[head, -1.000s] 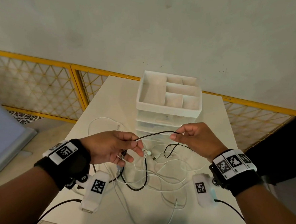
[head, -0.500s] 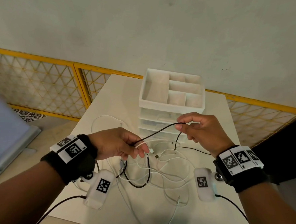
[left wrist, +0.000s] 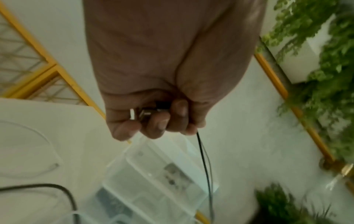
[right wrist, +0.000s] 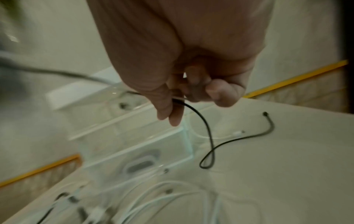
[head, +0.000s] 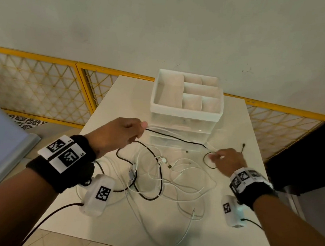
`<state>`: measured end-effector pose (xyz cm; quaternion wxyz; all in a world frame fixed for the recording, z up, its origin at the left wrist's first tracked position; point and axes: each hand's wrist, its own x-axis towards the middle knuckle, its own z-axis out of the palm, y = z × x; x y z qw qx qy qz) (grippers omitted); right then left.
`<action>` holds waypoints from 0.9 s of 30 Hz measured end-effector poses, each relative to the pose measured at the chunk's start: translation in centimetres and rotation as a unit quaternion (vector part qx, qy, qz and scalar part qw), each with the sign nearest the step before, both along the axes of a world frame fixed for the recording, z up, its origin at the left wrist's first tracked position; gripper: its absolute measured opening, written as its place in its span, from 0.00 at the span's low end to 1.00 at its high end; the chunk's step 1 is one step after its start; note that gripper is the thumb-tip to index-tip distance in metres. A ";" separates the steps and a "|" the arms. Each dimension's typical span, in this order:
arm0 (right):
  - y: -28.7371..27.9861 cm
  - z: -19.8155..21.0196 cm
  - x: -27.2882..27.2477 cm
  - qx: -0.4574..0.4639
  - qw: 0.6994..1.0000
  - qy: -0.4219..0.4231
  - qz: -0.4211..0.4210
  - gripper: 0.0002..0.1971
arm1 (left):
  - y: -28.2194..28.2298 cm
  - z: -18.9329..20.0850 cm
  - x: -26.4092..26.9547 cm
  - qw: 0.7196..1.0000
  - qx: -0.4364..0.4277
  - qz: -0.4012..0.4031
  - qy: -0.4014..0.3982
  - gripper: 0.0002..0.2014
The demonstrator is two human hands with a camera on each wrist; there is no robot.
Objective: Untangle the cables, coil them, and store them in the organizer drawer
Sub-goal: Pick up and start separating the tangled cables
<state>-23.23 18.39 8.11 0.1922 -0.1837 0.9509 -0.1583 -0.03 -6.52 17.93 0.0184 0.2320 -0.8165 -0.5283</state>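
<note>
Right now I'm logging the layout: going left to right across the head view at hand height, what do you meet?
left hand → black cable stretched between the hands → right hand → black cable's free end

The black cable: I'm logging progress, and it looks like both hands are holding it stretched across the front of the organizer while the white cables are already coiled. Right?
Not quite. The left hand and right hand do hold the black cable before the organizer, but the head view shows the white cables loose and tangled on the table.
</note>
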 end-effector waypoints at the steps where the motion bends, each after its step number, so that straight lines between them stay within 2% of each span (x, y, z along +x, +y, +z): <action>1: 0.7 0.4 -1.1 -0.012 0.999 0.000 -0.042 0.14 | -0.2 -0.6 0.4 0.999 -0.043 0.004 -0.019 0.21; 3: 1.1 1.1 -3.3 -0.102 0.990 0.038 -0.095 0.09 | -0.2 -2.1 0.9 0.996 -0.066 -0.001 -0.059 0.18; 5: 1.1 1.9 -4.8 -0.179 0.972 0.106 -0.107 0.10 | 0.2 -3.4 1.5 0.995 -0.028 -0.015 -0.096 0.14; 6: 1.0 2.0 -5.1 -0.199 0.969 0.112 -0.098 0.17 | 0.6 -4.1 1.6 0.994 0.006 -0.013 -0.107 0.12; 8: 0.6 2.0 -4.4 -0.170 0.982 0.060 -0.063 0.40 | 1.4 -5.3 1.6 0.991 0.074 0.023 -0.108 0.11; 9: 0.5 1.8 -3.1 -0.123 0.990 0.039 -0.051 0.48 | 1.7 -5.7 1.5 0.988 0.097 0.059 -0.105 0.11; 10: 0.5 1.1 -1.8 -0.084 0.995 0.036 -0.041 0.50 | 2.0 -6.2 1.4 0.984 0.109 0.099 -0.102 0.12; 11: 0.4 0.6 0.2 -0.070 0.996 0.046 -0.035 0.48 | 2.2 -6.5 1.2 0.979 0.116 0.135 -0.097 0.13; 12: 0.2 -0.2 2.3 -0.092 0.994 0.055 -0.010 0.40 | 2.3 -6.8 1.1 0.975 0.125 0.162 -0.090 0.14; 14: -0.5 -2.2 6.6 -0.108 0.987 0.019 0.117 0.21 | 2.4 -7.0 0.9 0.969 0.158 0.180 -0.067 0.14; 15: -1.0 -3.0 8.6 -0.059 0.978 -0.022 0.199 0.18 | 2.5 -6.9 0.9 0.968 0.175 0.174 -0.052 0.14; 17: -1.8 -4.7 11.6 0.120 0.932 -0.075 0.334 0.22 | 2.7 -6.5 0.7 0.969 0.192 0.154 -0.027 0.14; 18: -2.1 -5.5 12.3 0.180 0.913 -0.052 0.363 0.21 | 2.7 -6.2 0.5 0.971 0.191 0.142 -0.017 0.14; 19: -2.6 -5.3 12.7 0.190 0.910 -0.031 0.366 0.15 | 2.7 -5.9 0.4 0.974 0.185 0.130 -0.005 0.14; 20: -3.1 -4.5 12.7 0.169 0.918 -0.018 0.358 0.11 | 2.7 -5.6 0.2 0.977 0.177 0.119 0.007 0.14; 23: -4.5 -0.4 11.2 0.023 0.942 0.008 0.334 0.09 | 3.0 -4.9 -0.5 0.984 0.142 0.095 0.041 0.13; 27: -5.9 8.1 8.7 -0.177 0.933 0.070 0.305 0.06 | 4.6 -4.2 -1.9 0.993 0.047 0.039 0.099 0.14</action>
